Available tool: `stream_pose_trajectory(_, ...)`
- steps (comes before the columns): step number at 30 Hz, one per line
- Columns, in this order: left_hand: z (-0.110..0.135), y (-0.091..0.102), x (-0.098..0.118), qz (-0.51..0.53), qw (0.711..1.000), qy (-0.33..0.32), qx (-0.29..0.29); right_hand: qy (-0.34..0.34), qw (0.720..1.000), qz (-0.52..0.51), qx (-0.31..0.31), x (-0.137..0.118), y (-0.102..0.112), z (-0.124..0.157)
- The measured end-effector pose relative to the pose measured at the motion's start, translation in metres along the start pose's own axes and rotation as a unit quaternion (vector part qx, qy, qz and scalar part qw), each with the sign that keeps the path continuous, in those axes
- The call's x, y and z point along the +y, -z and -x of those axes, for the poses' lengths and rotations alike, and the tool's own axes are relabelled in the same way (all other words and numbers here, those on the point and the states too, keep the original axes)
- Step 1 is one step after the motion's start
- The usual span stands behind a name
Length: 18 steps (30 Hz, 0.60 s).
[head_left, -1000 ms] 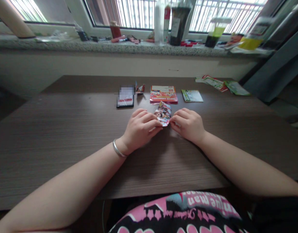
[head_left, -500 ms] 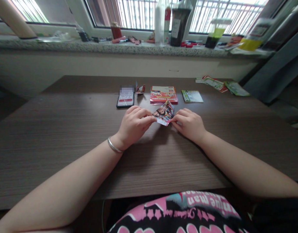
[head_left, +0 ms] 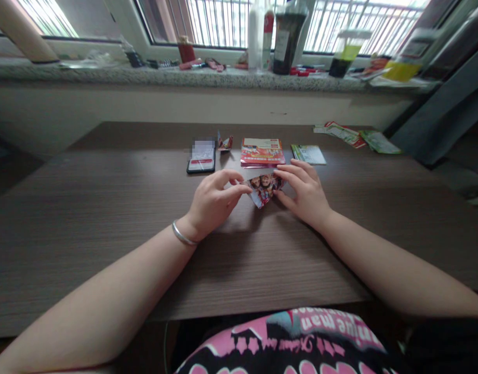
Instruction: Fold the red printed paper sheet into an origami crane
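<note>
Between my hands is a folded piece of printed paper (head_left: 262, 188), roughly triangular, with a point toward me and a colourful photo print on its face. My left hand (head_left: 217, 200) pinches its left corner between thumb and fingers. My right hand (head_left: 304, 191) grips the right side, thumb below and fingers over the upper edge. The paper is held just above the table, and its right corner is hidden by my fingers. Beyond it lies a stack of red printed leaflets (head_left: 262, 153). A small folded paper shape (head_left: 225, 142) stands to the left of that stack.
A phone (head_left: 201, 156) with a lit screen lies left of the leaflets on the brown table (head_left: 106, 208). Green and white cards (head_left: 309, 155) lie to the right, and more leaflets (head_left: 344, 134) at the far right edge. Bottles (head_left: 288, 41) line the stone windowsill (head_left: 223, 78).
The paper has turned so its long edge is at the top and its point faces me. My right fingers have spread and moved up over its upper right edge.
</note>
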State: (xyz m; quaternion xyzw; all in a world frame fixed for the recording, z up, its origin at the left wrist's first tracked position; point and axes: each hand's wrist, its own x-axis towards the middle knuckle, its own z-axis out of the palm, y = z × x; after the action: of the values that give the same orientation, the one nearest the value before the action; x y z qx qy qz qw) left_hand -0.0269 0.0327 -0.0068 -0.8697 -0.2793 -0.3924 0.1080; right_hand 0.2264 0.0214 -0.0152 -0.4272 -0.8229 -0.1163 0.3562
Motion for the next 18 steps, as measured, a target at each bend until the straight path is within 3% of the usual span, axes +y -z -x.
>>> stream_pose_trajectory(18,-0.0031,0.0046,0.0063,0.018,0.998,0.011,-0.057,0.025,0.999,-0.033,-0.018,0.0014,-0.0036,-0.0018)
